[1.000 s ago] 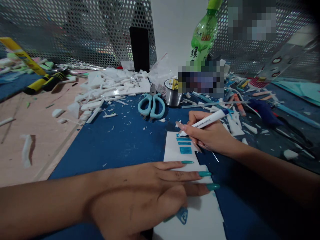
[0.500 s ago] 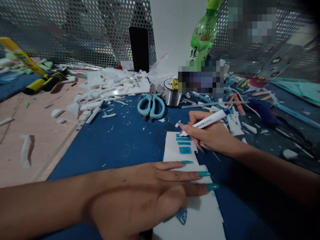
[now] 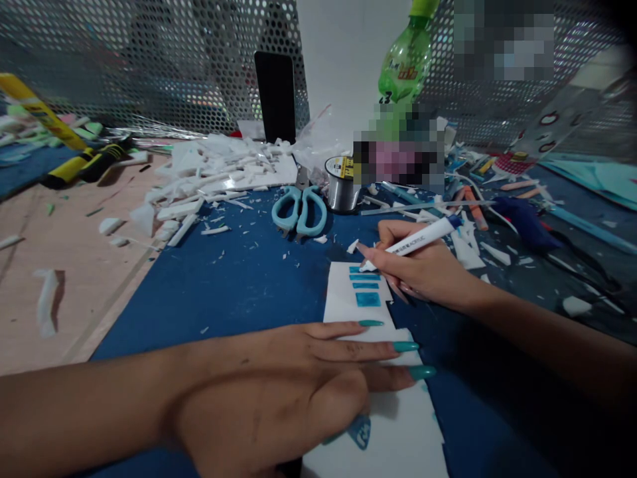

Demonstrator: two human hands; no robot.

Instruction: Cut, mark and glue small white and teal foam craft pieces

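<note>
A white acrylic marker (image 3: pixel 418 240) with a dark blue end is pinched in my right hand (image 3: pixel 423 265). Its tip rests at the topmost of several blue bars near the far end of a white board (image 3: pixel 343 292). My left hand (image 3: pixel 298 385) lies across the middle of that board, fingers stretched out and pressing it down. A blue patch with a pale mark (image 3: pixel 361 431) shows below my left thumb, partly covered by the hand. The board lies on a dark blue mat (image 3: pixel 223 279).
Light blue scissors (image 3: pixel 299 212) and a wire spool (image 3: pixel 343 189) lie beyond the board. White scraps (image 3: pixel 219 166) are heaped at the back left. A dark phone (image 3: pixel 275 96) stands upright near a green bottle (image 3: pixel 405 60). Yellow-and-black tools (image 3: pixel 84 162) lie far left.
The marker tip has shifted very slightly right along the top blue bar. My left hand stays flat on the board.
</note>
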